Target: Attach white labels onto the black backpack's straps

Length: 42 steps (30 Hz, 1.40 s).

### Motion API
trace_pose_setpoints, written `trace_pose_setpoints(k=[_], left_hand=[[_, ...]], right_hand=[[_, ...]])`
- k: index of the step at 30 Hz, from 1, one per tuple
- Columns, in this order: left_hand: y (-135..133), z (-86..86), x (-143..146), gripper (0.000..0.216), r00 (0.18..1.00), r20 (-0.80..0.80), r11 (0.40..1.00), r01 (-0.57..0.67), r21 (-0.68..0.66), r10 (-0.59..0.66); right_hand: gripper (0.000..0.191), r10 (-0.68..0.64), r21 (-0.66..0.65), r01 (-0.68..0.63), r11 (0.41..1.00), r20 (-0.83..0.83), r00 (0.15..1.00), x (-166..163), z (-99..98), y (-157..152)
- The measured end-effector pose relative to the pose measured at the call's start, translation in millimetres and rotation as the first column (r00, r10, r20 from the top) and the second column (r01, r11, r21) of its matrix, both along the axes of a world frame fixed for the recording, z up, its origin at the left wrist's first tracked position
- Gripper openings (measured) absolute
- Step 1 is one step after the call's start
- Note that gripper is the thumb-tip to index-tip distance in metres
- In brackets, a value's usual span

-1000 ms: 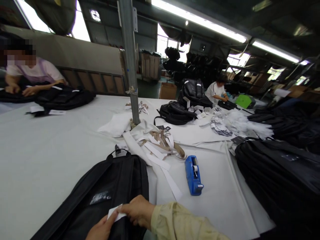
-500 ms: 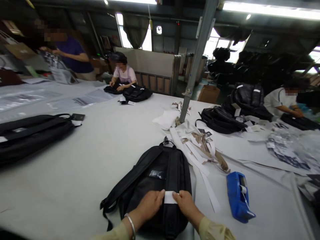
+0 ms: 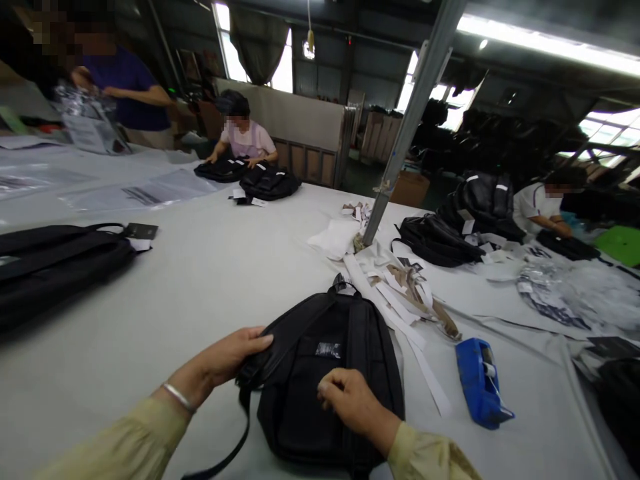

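**Black pack held under two hands on a grey table**

Black fabric, soft and slack: one pack (image 3: 295, 413) lies flat by the near edge of the table (image 3: 200, 280), its top handle pointing toward the far edge. The left hand (image 3: 235, 350) closes over the pack's left side where a strap runs, with the fingers laid on top. The right hand (image 3: 350, 403) rests on the middle of the pack. Its fingers are curled toward the thumb, and whether they pinch anything cannot be told.

The pack looks light and floppy, likely to sag and fold if lifted by one corner. The top handle or a strap would give the firmest hold. The cloth looks smooth but not fragile.

One blue tape dispenser (image 3: 477, 380) sits right of the pack, apart from it. A loose heap of white paper strips (image 3: 400, 313), too many to count, runs from the pack's top right corner to one slanting metal pole (image 3: 405, 133).

More black packs lie at the left edge (image 3: 50, 260) and toward the far edge. Three other people work at the far and right edges.
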<state>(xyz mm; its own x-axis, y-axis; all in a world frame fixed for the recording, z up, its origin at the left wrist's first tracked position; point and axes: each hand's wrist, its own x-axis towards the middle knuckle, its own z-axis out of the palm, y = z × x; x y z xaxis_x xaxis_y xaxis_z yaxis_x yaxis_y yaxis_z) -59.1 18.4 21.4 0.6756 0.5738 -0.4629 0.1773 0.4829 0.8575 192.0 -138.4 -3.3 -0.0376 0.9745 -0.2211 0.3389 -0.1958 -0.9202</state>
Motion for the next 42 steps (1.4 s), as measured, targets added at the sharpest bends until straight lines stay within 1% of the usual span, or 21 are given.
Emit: trace_pose_setpoints(k=[1, 2, 3, 4, 5, 7, 10, 11, 13, 16, 19, 25, 27, 29, 31, 32, 36, 38, 40, 41, 42], left_hand=[[8, 14.2, 15, 0.037, 0.994, 0.106, 0.999, -0.014, -0.036, 0.018], [15, 26.0, 30, 0.037, 0.984, 0.177, 0.998, -0.001, -0.058, 0.011], [21, 34.8, 44, 0.039, 0.976, 0.22, 0.998, 0.017, -0.067, -0.002], [25, 40.7, 58, 0.041, 0.97, 0.241, 0.997, 0.029, -0.071, -0.011], [29, 43.7, 70, 0.043, 0.969, 0.247, 0.997, 0.037, -0.07, -0.018], [34, 43.7, 91, 0.044, 0.971, 0.237, 0.997, 0.033, -0.064, -0.017], [40, 37.2, 110, 0.042, 0.977, 0.214, 0.999, 0.022, -0.045, -0.011], [42, 35.2, 115, 0.041, 0.979, 0.203, 0.999, 0.015, -0.038, -0.007], [47, 32.4, 123, 0.037, 0.985, 0.174, 1.0, -0.011, -0.018, 0.014], [53, 29.7, 131, 0.031, 0.989, 0.137, 0.998, -0.057, 0.005, 0.056], [55, 24.6, 132, 0.029, 0.987, 0.124, 0.995, -0.099, 0.004, 0.098], [53, 7.8, 125, 0.033, 0.979, 0.129, 0.987, -0.158, -0.013, 0.159], [52, 5.4, 123, 0.035, 0.98, 0.122, 0.988, -0.155, -0.018, 0.156], [52, 5.7, 121, 0.035, 0.981, 0.111, 0.988, -0.156, -0.02, 0.157], [51, 8.0, 121, 0.034, 0.98, 0.105, 0.986, -0.169, -0.016, 0.169], [50, 9.8, 121, 0.033, 0.978, 0.106, 0.984, -0.177, -0.012, 0.178], [48, 21.1, 126, 0.029, 0.974, 0.116, 0.981, -0.195, 0.011, 0.192], [50, 29.0, 128, 0.028, 0.974, 0.119, 0.98, -0.199, 0.024, 0.195], [55, 37.8, 130, 0.028, 0.974, 0.108, 0.979, -0.202, 0.032, 0.198], [58, 42.2, 131, 0.027, 0.975, 0.099, 0.978, -0.203, 0.034, 0.199], [61, 46.5, 133, 0.026, 0.976, 0.088, 0.978, -0.205, 0.038, 0.201]], right_hand=[[0.03, 0.061, -0.042, -0.065, 0.997, -0.097, 0.993, -12, 3.4, 3], [0.032, 0.104, -0.048, -0.115, 0.992, -0.185, 0.977, -23, 5.5, 6], [0.036, 0.128, -0.023, -0.138, 0.99, -0.255, 0.958, -32, 6.4, 10], [0.042, 0.127, 0.016, -0.128, 0.992, -0.302, 0.945, -40, 6.4, 14], [0.046, 0.097, 0.044, -0.087, 0.995, -0.331, 0.939, -46, 5.6, 19], [0.041, -0.039, 0.043, 0.056, 0.997, -0.332, 0.942, -52, 2.9, 33], [0.02, -0.255, -0.003, 0.261, 0.965, -0.229, 0.939, -53, -1.1, 54], [0.018, -0.306, -0.016, 0.309, 0.951, -0.196, 0.932, -53, -2.1, 60], [0.02, -0.374, -0.035, 0.374, 0.927, -0.152, 0.915, -54, -3.5, 67], [0.025, -0.448, -0.03, 0.449, 0.893, -0.147, 0.882, -59, -5.9, 70], [0.029, -0.51, 0.042, 0.521, 0.852, -0.152, 0.846, -61, -8.6, 70], [0.025, -0.583, 0.11, 0.603, 0.79, -0.172, 0.794, -55, -9.4, 81], [0.025, -0.576, 0.136, 0.603, 0.786, -0.193, 0.794, -55, -11.5, 81], [0.025, -0.525, 0.125, 0.555, 0.822, -0.211, 0.825, -56, -14.7, 78], [0.023, -0.474, 0.081, 0.5, 0.862, -0.219, 0.853, -56, -16.1, 76], [0.024, -0.469, 0.067, 0.492, 0.868, -0.213, 0.857, -56, -15.2, 77], [0.029, -0.55, 0.08, 0.57, 0.817, -0.189, 0.814, -51, -3.5, 87], [0.025, -0.529, 0.059, 0.554, 0.83, -0.232, 0.816, -49, 1.6, 91], [0.017, -0.495, -0.001, 0.519, 0.854, -0.305, 0.814, -50, 4.7, 92], [0.019, -0.495, -0.032, 0.515, 0.856, -0.335, 0.802, -50, 6.3, 92], [0.028, -0.509, -0.056, 0.524, 0.85, -0.348, 0.788, -51, 8.1, 92]])
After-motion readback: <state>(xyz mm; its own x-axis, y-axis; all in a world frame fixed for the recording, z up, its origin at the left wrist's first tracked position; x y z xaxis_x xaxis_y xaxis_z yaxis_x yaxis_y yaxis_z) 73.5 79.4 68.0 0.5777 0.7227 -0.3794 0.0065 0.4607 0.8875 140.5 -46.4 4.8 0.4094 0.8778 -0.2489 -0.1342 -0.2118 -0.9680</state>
